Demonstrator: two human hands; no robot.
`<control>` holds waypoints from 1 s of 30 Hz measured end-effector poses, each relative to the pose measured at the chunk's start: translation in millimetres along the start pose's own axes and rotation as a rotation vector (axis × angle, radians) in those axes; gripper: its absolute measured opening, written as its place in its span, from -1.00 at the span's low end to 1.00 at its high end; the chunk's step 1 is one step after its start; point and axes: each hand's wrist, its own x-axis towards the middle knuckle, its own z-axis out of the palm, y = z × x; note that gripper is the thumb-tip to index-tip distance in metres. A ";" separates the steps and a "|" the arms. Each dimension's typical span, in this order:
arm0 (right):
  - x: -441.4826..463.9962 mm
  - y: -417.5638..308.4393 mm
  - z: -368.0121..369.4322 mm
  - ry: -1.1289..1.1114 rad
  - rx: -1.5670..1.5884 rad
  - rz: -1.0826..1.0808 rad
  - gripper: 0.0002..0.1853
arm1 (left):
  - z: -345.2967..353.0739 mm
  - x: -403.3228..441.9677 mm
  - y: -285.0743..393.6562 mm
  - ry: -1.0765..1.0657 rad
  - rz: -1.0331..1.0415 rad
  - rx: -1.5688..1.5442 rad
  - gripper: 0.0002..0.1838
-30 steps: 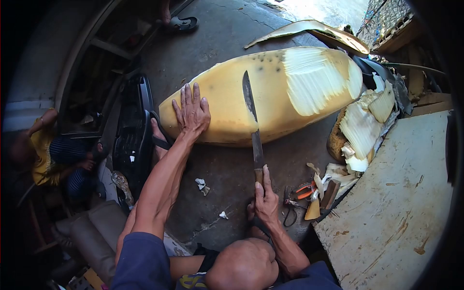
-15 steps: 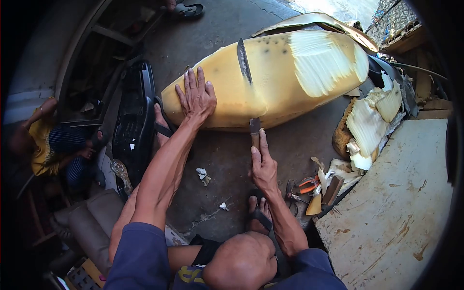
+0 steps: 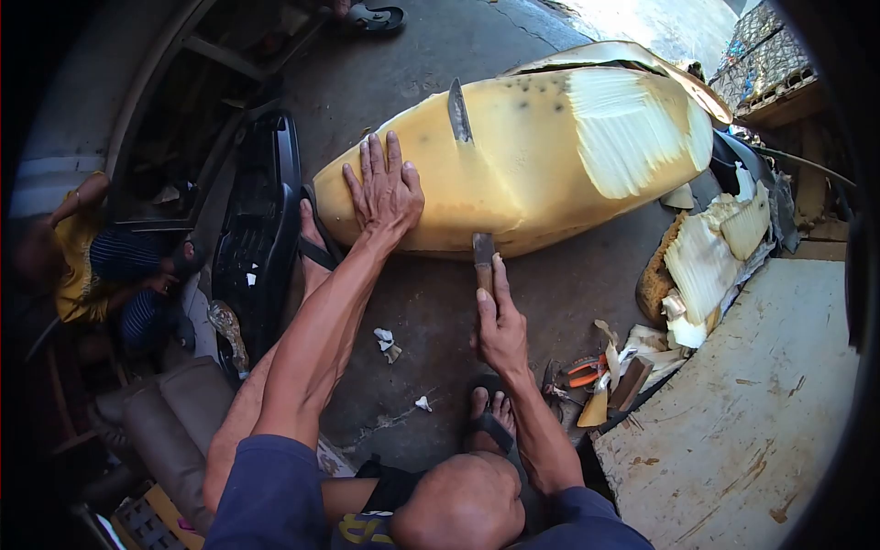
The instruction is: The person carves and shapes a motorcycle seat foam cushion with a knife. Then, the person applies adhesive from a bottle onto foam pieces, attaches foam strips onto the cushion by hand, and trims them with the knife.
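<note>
A long yellow foam block (image 3: 541,151), shaped like a motorcycle seat, lies across the floor in front of me. My left hand (image 3: 385,194) rests flat on its left part with fingers spread. My right hand (image 3: 501,325) is closed around the handle of a knife (image 3: 483,249) at the foam's near edge. The middle of the blade is hidden inside the foam. Its dark tip (image 3: 459,112) shows on top near the far edge. The foam's right part has a pale, ridged cut surface (image 3: 628,133).
A black plastic seat base (image 3: 261,197) stands left of my foot. Cut foam scraps (image 3: 706,261) are piled at right, near orange-handled pliers (image 3: 584,371) and a pale board (image 3: 733,394). Another person in a yellow top (image 3: 82,266) sits at far left. Small white scraps (image 3: 387,345) dot the floor.
Less of the blade shows on top of the foam than before. My left hand stays pressed on the foam and my right hand keeps its grip. The whole view has shifted slightly.
</note>
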 end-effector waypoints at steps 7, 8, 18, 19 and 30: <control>4.4 8.7 5.7 0.053 -0.036 -0.271 -0.36 | 2.9 15.9 0.7 0.048 -0.018 -0.011 -0.31; 21.4 -5.7 10.0 0.010 -0.003 -0.178 -0.36 | 3.1 9.3 0.4 0.034 -0.021 -0.014 -0.31; 31.1 -6.3 17.2 -0.084 0.053 -0.030 -0.35 | -13.1 11.2 -25.6 -0.075 0.062 -0.038 -0.29; 31.5 1.9 18.6 -0.088 0.043 -0.038 -0.35 | -25.6 15.4 -45.6 -0.133 0.105 -0.006 -0.30; -0.2 29.3 10.5 -0.037 -0.076 -0.247 -0.33 | -12.3 15.8 -69.7 -0.063 -0.080 0.056 -0.32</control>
